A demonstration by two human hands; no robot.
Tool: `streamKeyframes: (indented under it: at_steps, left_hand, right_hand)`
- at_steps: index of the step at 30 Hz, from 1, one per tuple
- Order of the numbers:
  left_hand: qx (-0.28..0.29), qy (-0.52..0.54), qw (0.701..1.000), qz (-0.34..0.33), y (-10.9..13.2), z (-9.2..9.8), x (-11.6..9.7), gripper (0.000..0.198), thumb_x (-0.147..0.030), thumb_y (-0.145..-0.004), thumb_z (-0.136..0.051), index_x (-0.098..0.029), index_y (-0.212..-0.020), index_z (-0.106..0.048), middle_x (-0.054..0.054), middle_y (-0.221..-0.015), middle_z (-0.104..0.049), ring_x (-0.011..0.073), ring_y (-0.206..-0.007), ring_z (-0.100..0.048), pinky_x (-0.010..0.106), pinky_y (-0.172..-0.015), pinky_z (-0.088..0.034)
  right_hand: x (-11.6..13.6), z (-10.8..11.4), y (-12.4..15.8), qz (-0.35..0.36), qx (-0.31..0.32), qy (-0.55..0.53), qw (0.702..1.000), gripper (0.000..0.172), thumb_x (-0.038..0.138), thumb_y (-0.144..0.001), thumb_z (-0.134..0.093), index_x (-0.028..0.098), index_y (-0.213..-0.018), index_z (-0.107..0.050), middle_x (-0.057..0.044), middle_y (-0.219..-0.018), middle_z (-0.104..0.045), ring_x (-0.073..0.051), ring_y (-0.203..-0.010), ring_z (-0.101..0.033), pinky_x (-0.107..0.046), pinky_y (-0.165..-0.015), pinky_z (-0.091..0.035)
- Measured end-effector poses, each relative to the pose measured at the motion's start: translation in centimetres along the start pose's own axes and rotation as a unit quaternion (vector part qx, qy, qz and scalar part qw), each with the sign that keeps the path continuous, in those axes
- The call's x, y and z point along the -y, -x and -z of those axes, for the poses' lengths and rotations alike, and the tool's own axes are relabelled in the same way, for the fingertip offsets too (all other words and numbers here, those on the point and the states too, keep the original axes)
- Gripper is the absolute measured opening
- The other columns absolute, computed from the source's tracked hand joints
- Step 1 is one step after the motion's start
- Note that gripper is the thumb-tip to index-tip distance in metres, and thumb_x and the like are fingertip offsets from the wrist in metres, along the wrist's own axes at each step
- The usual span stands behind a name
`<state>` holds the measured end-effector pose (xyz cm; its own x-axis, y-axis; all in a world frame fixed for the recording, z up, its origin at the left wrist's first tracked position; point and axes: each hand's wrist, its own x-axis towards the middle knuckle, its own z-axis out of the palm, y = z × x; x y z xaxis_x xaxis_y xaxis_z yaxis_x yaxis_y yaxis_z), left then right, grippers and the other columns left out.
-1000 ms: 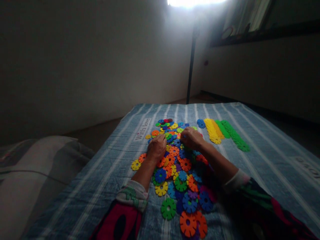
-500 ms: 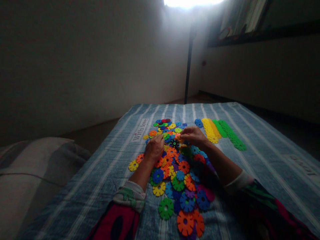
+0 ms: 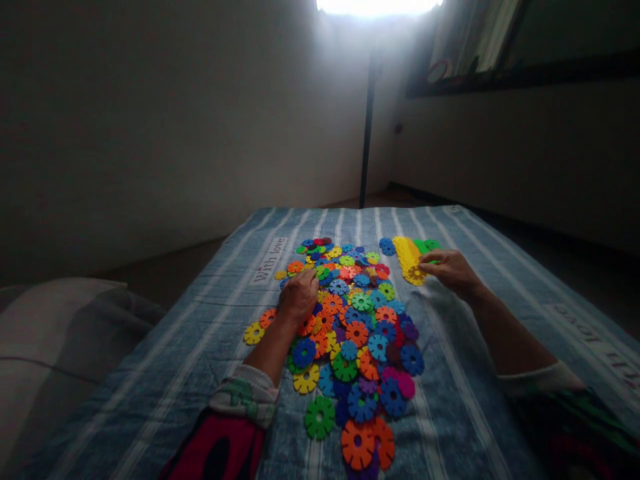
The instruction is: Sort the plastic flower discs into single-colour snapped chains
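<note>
A heap of notched plastic discs (image 3: 345,367) in many colours covers the middle of the striped cloth. My left hand (image 3: 299,293) rests at the left side of this heap, fingers curled in; what they hold, if anything, is hidden. To the right, my right hand (image 3: 450,270) pinches a yellow notched disc (image 3: 416,272) between thumb and fingertips. That disc is at the near end of a row of overlapping yellow discs (image 3: 404,250). Green discs (image 3: 427,245) lie just right of the row, partly covered by my right hand. A few blue discs (image 3: 387,247) lie at its left.
Blue-and-white striped cloth (image 3: 210,347) with printed lettering spreads under everything. Behind its far edge stands a dark pole (image 3: 367,140) below a bright lamp (image 3: 380,5). Pale bedding (image 3: 60,333) lies at the left, and walls enclose the far side.
My right hand has moved right, from the heap to the near end of the yellow row, with a yellow disc in its fingers. My left hand has stayed at the heap; the view has shifted slightly.
</note>
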<state>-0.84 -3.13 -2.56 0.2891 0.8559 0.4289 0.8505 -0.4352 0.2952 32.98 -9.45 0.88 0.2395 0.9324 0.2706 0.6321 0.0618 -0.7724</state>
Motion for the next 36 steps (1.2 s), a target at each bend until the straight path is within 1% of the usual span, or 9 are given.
streamKeyframes:
  at_steps: [4,10,13,15,17,19,23,27,36]
  left_hand:
    - [0.002,-0.004,1.000,-0.002,0.0,0.1,0.0,0.028,-0.019,-0.086,-0.040,-0.017,-0.095,-0.067,0.010,-0.100,-0.069,0.0226,-0.100,-0.062,0.035,-0.093,-0.047]
    - [0.005,-0.005,1.000,-0.002,-0.1,0.3,-0.1,0.030,-0.020,-0.086,-0.040,-0.018,-0.100,-0.066,0.009,-0.100,-0.069,0.0216,-0.097,-0.062,0.033,-0.090,-0.048]
    - [0.010,-0.008,1.000,-0.003,-0.1,0.3,-0.1,0.029,-0.019,-0.087,-0.039,-0.017,-0.097,-0.066,0.010,-0.100,-0.069,0.0213,-0.097,-0.062,0.033,-0.090,-0.048]
    - [0.008,-0.009,1.000,-0.004,-0.1,0.3,-0.1,0.028,-0.019,-0.087,-0.039,-0.017,-0.095,-0.066,0.010,-0.098,-0.069,0.0208,-0.096,-0.063,0.032,-0.090,-0.048]
    - [0.002,-0.007,1.000,-0.005,0.0,0.2,0.0,0.027,-0.019,-0.086,-0.040,-0.017,-0.094,-0.066,0.009,-0.096,-0.069,0.0202,-0.095,-0.063,0.031,-0.090,-0.048]
    - [0.001,-0.006,1.000,-0.004,0.0,0.2,0.0,0.026,-0.019,-0.086,-0.040,-0.018,-0.094,-0.066,0.008,-0.095,-0.070,0.0197,-0.096,-0.063,0.031,-0.090,-0.047]
    - [0.006,-0.008,1.000,0.003,0.0,0.2,-0.1,0.026,-0.019,-0.085,-0.041,-0.019,-0.093,-0.066,0.008,-0.094,-0.070,0.0203,-0.098,-0.062,0.032,-0.092,-0.047]
    - [-0.001,-0.009,1.000,0.000,0.0,0.1,0.0,0.027,-0.019,-0.086,-0.040,-0.018,-0.096,-0.065,0.008,-0.099,-0.070,0.0202,-0.097,-0.063,0.032,-0.091,-0.048]
    - [-0.006,-0.009,1.000,0.000,0.0,-0.2,0.2,0.026,-0.019,-0.086,-0.041,-0.017,-0.096,-0.065,0.010,-0.104,-0.069,0.0212,-0.097,-0.063,0.032,-0.091,-0.048]
  right_hand:
    - [-1.5,0.0,0.4,-0.005,-0.001,0.052,0.999,0.022,0.035,-0.066,-0.063,0.017,-0.071,-0.074,-0.007,-0.085,-0.072,-0.022,-0.082,-0.065,-0.033,-0.078,-0.048]
    - [-1.8,-1.0,0.2,0.027,0.017,0.182,0.983,0.020,0.030,-0.074,-0.058,0.018,-0.078,-0.074,-0.006,-0.091,-0.071,-0.019,-0.089,-0.065,-0.028,-0.082,-0.046]
    - [-1.4,-1.1,0.5,0.013,-0.009,0.261,0.965,0.027,0.033,-0.079,-0.057,0.018,-0.096,-0.073,-0.008,-0.103,-0.071,-0.021,-0.098,-0.063,-0.030,-0.085,-0.045]
    - [-0.7,-1.1,0.9,-0.006,-0.017,0.310,0.950,0.036,0.037,-0.083,-0.055,0.018,-0.111,-0.068,-0.009,-0.107,-0.070,-0.022,-0.099,-0.063,-0.031,-0.082,-0.046]
    - [0.3,-1.2,1.4,-0.032,-0.001,0.355,0.934,0.044,0.043,-0.084,-0.054,0.018,-0.120,-0.062,-0.011,-0.107,-0.070,-0.025,-0.097,-0.064,-0.032,-0.075,-0.047]
    - [1.4,-1.4,1.9,-0.057,0.029,0.389,0.919,0.049,0.049,-0.084,-0.053,0.018,-0.120,-0.060,-0.013,-0.105,-0.070,-0.027,-0.096,-0.065,-0.032,-0.070,-0.046]
    - [2.5,-2.1,2.5,-0.082,0.072,0.403,0.909,0.055,0.055,-0.082,-0.053,0.017,-0.122,-0.057,-0.014,-0.106,-0.069,-0.028,-0.097,-0.065,-0.032,-0.068,-0.045]
    - [2.3,-2.7,2.8,-0.076,0.071,0.393,0.914,0.065,0.054,-0.080,-0.057,0.015,-0.131,-0.047,-0.015,-0.108,-0.068,-0.029,-0.097,-0.064,-0.031,-0.067,-0.043]
    - [2.0,-3.4,2.7,-0.071,0.052,0.390,0.917,0.060,0.050,-0.082,-0.057,0.016,-0.130,-0.045,-0.015,-0.107,-0.068,-0.028,-0.092,-0.064,-0.030,-0.065,-0.042]
